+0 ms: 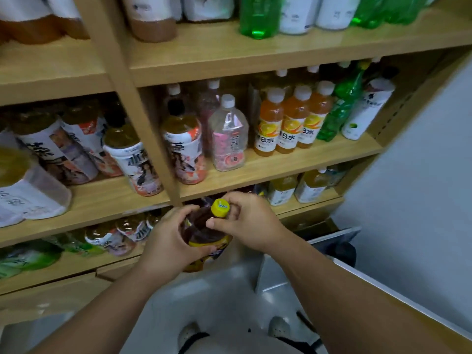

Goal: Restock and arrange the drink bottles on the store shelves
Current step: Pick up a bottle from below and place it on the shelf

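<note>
Against wooden store shelves (255, 60) crowded with drinks (291, 123): gripping a brown bottle (204, 233) low in front of them, with left hand (168, 241) wrapped round its body and right hand (250, 221) pinching beneath the yellow cap (220, 207) (label partly hidden).

Worn on the head, wide-angle, aimed forward and steeply down. Pressed in close to the wooden shelves (229, 54), filling the upper frame and bowed by the lens. Left hand (173, 241) and right hand (251, 221) just below centre, at arm's reach. Floor (229, 290) and shoes (279, 327) along the bottom edge.
</note>
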`<state>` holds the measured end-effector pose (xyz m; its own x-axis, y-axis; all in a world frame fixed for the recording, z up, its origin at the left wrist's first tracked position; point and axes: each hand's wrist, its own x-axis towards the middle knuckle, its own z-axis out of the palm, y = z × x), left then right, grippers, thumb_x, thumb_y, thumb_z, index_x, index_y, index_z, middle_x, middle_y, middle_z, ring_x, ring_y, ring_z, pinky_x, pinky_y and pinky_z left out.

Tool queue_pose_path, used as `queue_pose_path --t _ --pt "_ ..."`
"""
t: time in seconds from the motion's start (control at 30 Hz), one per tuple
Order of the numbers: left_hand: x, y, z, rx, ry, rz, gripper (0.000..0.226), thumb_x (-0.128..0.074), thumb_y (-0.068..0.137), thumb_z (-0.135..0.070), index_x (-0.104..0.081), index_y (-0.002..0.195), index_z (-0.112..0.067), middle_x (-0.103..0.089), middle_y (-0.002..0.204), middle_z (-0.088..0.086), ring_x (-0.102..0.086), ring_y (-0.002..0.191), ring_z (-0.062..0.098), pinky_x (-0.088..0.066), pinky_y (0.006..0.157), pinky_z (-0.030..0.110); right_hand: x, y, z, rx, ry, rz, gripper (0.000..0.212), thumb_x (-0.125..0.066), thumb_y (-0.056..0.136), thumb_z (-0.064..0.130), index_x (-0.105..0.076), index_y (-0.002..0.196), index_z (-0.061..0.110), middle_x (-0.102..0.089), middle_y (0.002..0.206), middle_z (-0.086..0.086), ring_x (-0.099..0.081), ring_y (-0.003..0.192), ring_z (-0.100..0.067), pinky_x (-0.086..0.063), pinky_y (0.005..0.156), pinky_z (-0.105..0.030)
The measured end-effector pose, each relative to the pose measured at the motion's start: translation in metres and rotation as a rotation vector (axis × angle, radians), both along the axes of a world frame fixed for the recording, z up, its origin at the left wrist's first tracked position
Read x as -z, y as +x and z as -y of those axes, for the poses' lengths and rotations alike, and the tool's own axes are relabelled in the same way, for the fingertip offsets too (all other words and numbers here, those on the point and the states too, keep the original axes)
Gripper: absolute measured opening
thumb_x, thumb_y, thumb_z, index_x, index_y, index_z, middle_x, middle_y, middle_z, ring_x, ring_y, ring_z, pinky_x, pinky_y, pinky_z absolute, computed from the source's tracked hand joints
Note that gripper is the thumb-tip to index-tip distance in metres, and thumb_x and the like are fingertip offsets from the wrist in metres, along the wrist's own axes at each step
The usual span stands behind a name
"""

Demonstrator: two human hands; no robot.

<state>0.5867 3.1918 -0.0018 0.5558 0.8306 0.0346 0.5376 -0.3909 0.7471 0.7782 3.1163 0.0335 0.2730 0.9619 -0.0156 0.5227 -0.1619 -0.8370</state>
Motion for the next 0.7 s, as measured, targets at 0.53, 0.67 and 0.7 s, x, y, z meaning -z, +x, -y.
queue_pose_path --t 0.53,0.67,0.7 --pt "0.033 0.223 0.065 0.185 -0.248 -0.181 0.093 -0.089 0.074 -0.049 -0.043 0.153 -0.033 -0.06 0.133 -0.015 -0.064 0.076 0.006 -0.046 0.065 0.012 0.05 0.208 0.114 0.322 0.083 -0.063 0.016 -0.081 0.087 0.026 -0.069 0.097 0.021 -0.067 0.08 0.01 -0.063 0.077 -0.005 -0.054 0.068 -0.027" --pt "0.065 0.249 0.045 0.053 -0.325 -0.208 0.084 -0.085 0.08 -0.048 -0.046 0.152 -0.028 -0.057 0.145 -0.007 -0.067 0.103 0.016 -0.045 0.08 0.025 0.071 0.239 0.121 0.439 0.067 -0.144 0.023 -0.081 0.087 0.024 -0.063 0.088 0.037 -0.066 0.075 0.017 -0.063 0.077 0.003 -0.047 0.061 -0.009" --pt "0.076 0.257 0.038 0.037 -0.336 -0.217 0.083 -0.084 0.08 -0.047 -0.047 0.151 -0.027 -0.057 0.145 -0.006 -0.065 0.111 0.02 -0.044 0.083 0.026 0.077 0.245 0.12 0.463 0.063 -0.156 0.023 -0.081 0.087 0.024 -0.063 0.088 0.038 -0.068 0.078 0.015 -0.064 0.08 0.002 -0.049 0.062 -0.01"
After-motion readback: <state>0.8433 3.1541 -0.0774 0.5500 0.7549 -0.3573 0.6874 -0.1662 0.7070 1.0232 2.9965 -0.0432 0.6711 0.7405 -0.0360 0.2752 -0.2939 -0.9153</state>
